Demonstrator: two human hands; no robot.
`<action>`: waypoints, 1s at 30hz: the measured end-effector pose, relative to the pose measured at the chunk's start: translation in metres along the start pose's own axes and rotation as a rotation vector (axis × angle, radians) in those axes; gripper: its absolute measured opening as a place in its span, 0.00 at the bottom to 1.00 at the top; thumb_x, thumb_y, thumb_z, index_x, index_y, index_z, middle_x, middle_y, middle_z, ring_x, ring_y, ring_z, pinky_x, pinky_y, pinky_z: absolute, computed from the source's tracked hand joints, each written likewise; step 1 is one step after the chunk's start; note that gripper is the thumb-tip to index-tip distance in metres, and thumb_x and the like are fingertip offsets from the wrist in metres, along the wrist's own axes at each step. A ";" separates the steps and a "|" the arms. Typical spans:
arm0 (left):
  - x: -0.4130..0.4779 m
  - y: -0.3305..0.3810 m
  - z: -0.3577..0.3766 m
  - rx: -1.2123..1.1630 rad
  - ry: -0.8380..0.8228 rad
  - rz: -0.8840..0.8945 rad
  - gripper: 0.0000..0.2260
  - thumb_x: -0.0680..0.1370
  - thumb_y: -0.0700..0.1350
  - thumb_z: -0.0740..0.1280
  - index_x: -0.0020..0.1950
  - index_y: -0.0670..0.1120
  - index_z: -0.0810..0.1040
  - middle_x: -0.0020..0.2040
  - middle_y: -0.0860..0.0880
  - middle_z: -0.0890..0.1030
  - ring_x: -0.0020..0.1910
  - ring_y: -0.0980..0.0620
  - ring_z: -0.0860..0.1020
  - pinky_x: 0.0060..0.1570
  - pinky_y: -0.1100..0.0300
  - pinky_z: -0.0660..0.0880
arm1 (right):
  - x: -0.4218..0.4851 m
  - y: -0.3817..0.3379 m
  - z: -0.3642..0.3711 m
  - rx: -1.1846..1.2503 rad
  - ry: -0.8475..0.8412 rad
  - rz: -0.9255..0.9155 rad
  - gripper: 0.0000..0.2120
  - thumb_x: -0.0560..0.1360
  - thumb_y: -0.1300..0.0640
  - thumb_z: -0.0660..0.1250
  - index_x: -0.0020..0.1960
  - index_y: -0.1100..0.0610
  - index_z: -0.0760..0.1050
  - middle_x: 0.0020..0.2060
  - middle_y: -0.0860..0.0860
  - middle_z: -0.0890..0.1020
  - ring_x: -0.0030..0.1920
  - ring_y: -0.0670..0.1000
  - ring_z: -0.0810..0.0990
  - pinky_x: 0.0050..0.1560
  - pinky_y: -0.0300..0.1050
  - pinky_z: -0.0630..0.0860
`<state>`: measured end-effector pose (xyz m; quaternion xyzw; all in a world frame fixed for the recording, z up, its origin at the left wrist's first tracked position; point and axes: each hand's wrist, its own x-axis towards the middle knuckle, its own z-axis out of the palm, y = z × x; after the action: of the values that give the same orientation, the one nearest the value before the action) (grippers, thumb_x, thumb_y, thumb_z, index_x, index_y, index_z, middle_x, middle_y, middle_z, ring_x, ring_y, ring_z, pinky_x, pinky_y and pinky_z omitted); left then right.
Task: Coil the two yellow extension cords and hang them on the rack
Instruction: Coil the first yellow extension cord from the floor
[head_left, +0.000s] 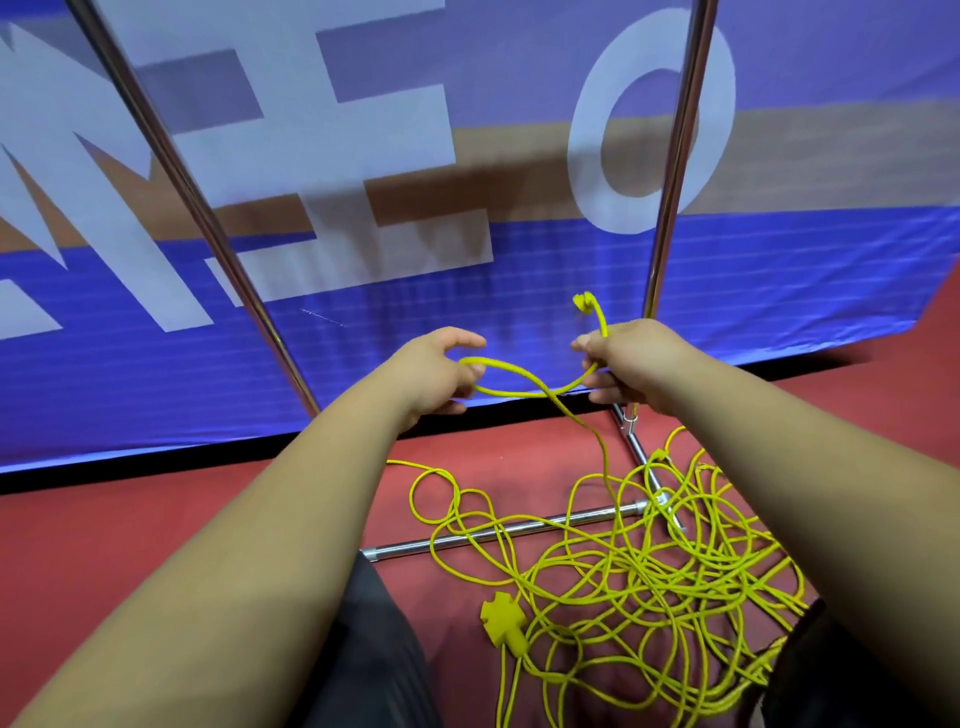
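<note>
The left hand (441, 371) and the right hand (628, 364) were up in front, side by side, with a loop of cord (519, 387) held between them. The plug (584, 301) stuck up above the right hand. Lower down, the pile of cords (649, 561) lay on the floor (156, 519), over the rack's bottom bar (498, 535). The socket block (501, 618) lay at the pile's left edge. The left pole (197, 208) and the right pole (675, 156) stood behind the hands, in front of the banner (467, 291).

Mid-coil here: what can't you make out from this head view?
Head view only:
- Rack: its top is cut off by the upper edge; no hanging bar visible.
- Cord pile: overlapping strands and the right forearm hide which loops belong to which cord.
- Right hand: its back hides how many turns of held cord it grips.
</note>
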<state>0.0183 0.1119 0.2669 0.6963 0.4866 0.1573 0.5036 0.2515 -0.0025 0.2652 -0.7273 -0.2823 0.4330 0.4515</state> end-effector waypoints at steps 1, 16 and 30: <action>0.000 -0.003 -0.004 0.154 -0.068 0.004 0.21 0.79 0.37 0.69 0.66 0.58 0.80 0.49 0.45 0.84 0.43 0.47 0.82 0.51 0.45 0.85 | -0.001 -0.001 0.000 0.011 -0.008 -0.052 0.09 0.84 0.56 0.68 0.60 0.60 0.82 0.47 0.57 0.82 0.37 0.52 0.83 0.40 0.48 0.87; 0.013 -0.023 0.020 0.257 -0.261 0.038 0.47 0.73 0.57 0.77 0.83 0.66 0.51 0.80 0.58 0.66 0.74 0.52 0.71 0.73 0.45 0.71 | -0.024 -0.016 0.000 -0.183 -0.132 -0.487 0.17 0.79 0.68 0.69 0.51 0.48 0.89 0.51 0.49 0.90 0.56 0.52 0.88 0.65 0.59 0.81; 0.007 0.018 0.035 0.001 0.016 0.204 0.07 0.82 0.48 0.69 0.52 0.46 0.84 0.36 0.52 0.82 0.36 0.54 0.79 0.41 0.55 0.78 | -0.036 -0.007 -0.008 -0.195 -0.234 -0.210 0.11 0.78 0.56 0.75 0.55 0.60 0.79 0.37 0.55 0.81 0.33 0.52 0.81 0.32 0.42 0.77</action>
<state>0.0557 0.0986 0.2653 0.7412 0.4175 0.2129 0.4807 0.2417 -0.0315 0.2865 -0.6790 -0.4477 0.4357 0.3856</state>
